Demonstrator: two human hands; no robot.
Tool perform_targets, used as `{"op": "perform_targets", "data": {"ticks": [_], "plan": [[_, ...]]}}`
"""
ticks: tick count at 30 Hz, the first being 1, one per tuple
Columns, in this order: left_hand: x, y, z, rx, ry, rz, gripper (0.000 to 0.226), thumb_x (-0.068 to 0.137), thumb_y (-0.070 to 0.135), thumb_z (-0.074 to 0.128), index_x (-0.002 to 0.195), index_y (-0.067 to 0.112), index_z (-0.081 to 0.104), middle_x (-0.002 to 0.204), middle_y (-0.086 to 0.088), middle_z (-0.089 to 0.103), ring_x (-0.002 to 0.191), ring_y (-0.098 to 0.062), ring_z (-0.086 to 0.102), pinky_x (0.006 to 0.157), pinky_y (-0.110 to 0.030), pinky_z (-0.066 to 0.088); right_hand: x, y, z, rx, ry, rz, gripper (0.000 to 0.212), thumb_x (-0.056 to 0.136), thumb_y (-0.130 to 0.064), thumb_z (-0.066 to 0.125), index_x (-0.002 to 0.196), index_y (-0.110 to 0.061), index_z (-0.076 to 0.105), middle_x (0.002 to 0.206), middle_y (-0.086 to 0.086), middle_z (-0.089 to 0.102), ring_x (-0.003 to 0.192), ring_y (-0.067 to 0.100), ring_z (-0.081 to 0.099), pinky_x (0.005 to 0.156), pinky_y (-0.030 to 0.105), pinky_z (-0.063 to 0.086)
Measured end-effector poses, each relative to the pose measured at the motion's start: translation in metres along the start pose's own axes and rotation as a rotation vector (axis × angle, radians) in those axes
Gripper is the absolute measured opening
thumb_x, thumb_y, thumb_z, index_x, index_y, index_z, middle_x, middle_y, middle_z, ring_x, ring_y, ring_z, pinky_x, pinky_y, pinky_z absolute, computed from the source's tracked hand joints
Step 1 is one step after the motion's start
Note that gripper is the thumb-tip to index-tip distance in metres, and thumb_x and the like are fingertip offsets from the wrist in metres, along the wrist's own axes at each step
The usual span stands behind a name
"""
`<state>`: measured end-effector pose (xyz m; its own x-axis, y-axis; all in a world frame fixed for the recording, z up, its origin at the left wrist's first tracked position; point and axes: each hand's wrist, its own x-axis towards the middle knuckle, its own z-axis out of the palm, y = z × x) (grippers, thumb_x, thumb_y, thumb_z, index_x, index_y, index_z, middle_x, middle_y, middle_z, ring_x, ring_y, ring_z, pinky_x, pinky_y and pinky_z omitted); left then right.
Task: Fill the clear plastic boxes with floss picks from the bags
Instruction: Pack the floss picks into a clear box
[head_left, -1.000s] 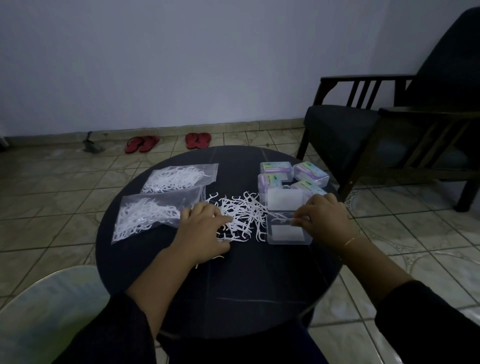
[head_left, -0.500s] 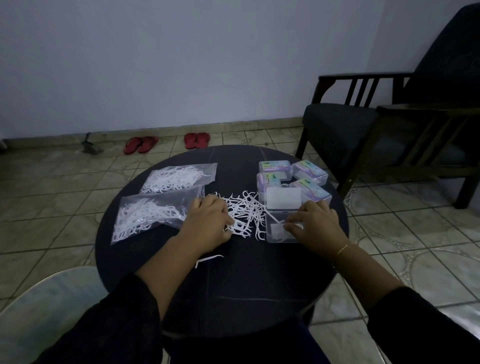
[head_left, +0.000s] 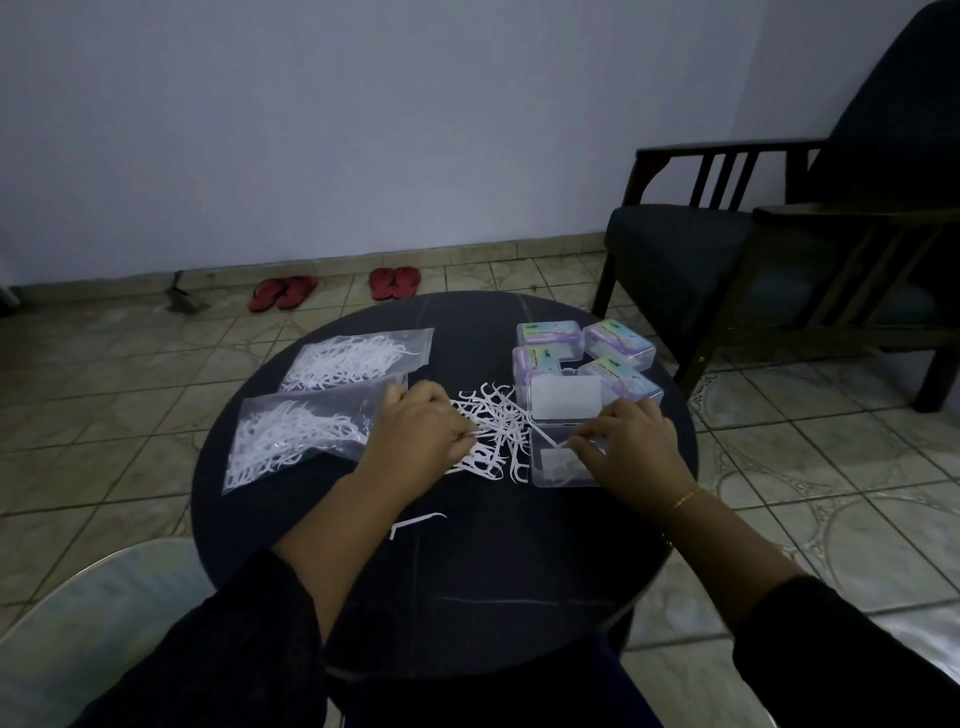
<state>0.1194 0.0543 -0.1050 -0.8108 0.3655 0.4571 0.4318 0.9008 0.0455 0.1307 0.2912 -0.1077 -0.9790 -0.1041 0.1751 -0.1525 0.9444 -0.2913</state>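
Floss picks (head_left: 491, 426) lie in a loose white heap at the middle of the round dark table (head_left: 467, 587), between the two hands, with one stray pick (head_left: 418, 522) apart toward the near edge. By the look of them they are very light, stiff little plastic pieces that tangle and slide easily, so they are best pinched by the thin handle, a few at a time, rather than scooped. The open clear box (head_left: 563, 460) sits just right of the heap, its lid (head_left: 565, 397) laid back on the far side; it seems to hold only a few picks, so filling looks barely begun. The right hand (head_left: 631, 447) hovers over the box, pinching a pick by its handle at the box's left rim. The left hand (head_left: 415, 441) rests on the heap's left side with fingers curled on picks, one poking out from its fingertips. Four closed boxes (head_left: 587, 353) cluster just behind the open one, near the table's far right edge, leaving little room there. Two bags (head_left: 317, 402) of picks lie on the left half, the nearer touching the left hand. The near half of the table offers the freest room to work.
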Motion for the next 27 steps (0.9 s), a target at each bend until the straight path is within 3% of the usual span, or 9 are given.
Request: {"op": "perform_targets", "data": {"ticks": [7,10,12,15,19,23,27], "plan": [[0.032,0.032,-0.008,-0.019,0.098,0.142,0.008,0.07,0.031,0.077,0.077,0.028,0.077,0.065,0.011,0.067,0.078,-0.018,0.06,0.072,-0.032,0.019,0.004,0.006,0.003,0.092,0.04,0.062,0.022,0.092,-0.043,0.052,0.107,-0.036,0.067,0.111,-0.008,0.051,0.111,0.015,0.038,0.093,0.032,0.032],[0.045,0.058,-0.003,0.055,0.035,0.235,0.009,0.079,0.031,0.069,0.083,0.029,0.077,0.073,0.007,0.068,0.084,-0.02,0.059,0.072,-0.034,0.019,0.004,0.011,0.005,0.125,0.076,0.081,0.022,0.093,-0.037,0.051,0.105,-0.032,0.068,0.106,-0.005,0.054,0.106,0.016,0.042,0.09,0.031,0.036],[0.049,0.074,0.002,0.11,-0.086,0.252,0.02,0.09,0.036,0.056,0.096,0.031,0.074,0.087,0.007,0.068,0.097,-0.019,0.054,0.079,-0.036,0.022,0.004,0.015,0.007,0.131,0.097,0.091,0.024,0.093,-0.034,0.05,0.106,-0.028,0.069,0.103,-0.003,0.056,0.101,0.017,0.044,0.086,0.029,0.037],[0.053,0.084,0.013,0.151,-0.213,0.215,0.031,0.096,0.047,0.043,0.115,0.036,0.065,0.104,0.007,0.065,0.109,-0.017,0.045,0.085,-0.037,0.024,0.002,0.02,0.01,0.14,0.13,0.086,0.023,0.094,-0.032,0.05,0.103,-0.025,0.071,0.095,-0.002,0.056,0.096,0.016,0.044,0.078,0.026,0.034],[0.043,0.075,0.02,0.012,-0.178,0.088,0.04,0.09,0.056,0.049,0.124,0.037,0.06,0.121,0.012,0.062,0.116,-0.013,0.043,0.083,-0.033,0.019,-0.002,0.02,0.011,0.147,0.127,0.063,0.023,0.094,-0.026,0.049,0.101,-0.024,0.071,0.09,-0.005,0.049,0.091,0.014,0.04,0.077,0.025,0.033],[0.029,0.053,0.024,-0.189,-0.006,-0.179,0.027,0.094,0.036,0.053,0.117,0.032,0.067,0.12,0.011,0.063,0.113,-0.014,0.047,0.082,-0.026,0.017,-0.004,0.019,0.012,0.137,0.125,0.069,0.024,0.094,-0.029,0.051,0.109,-0.024,0.069,0.102,-0.001,0.054,0.098,0.016,0.042,0.085,0.027,0.039],[0.025,0.042,0.03,-0.147,-0.094,-0.253,0.029,0.095,0.031,0.051,0.121,0.034,0.063,0.125,0.013,0.061,0.116,-0.015,0.047,0.093,-0.032,0.024,-0.005,0.018,0.015,0.203,0.131,0.11,0.027,0.092,-0.03,0.056,0.116,-0.022,0.066,0.113,0.003,0.052,0.106,0.018,0.044,0.089,0.027,0.042]]}}
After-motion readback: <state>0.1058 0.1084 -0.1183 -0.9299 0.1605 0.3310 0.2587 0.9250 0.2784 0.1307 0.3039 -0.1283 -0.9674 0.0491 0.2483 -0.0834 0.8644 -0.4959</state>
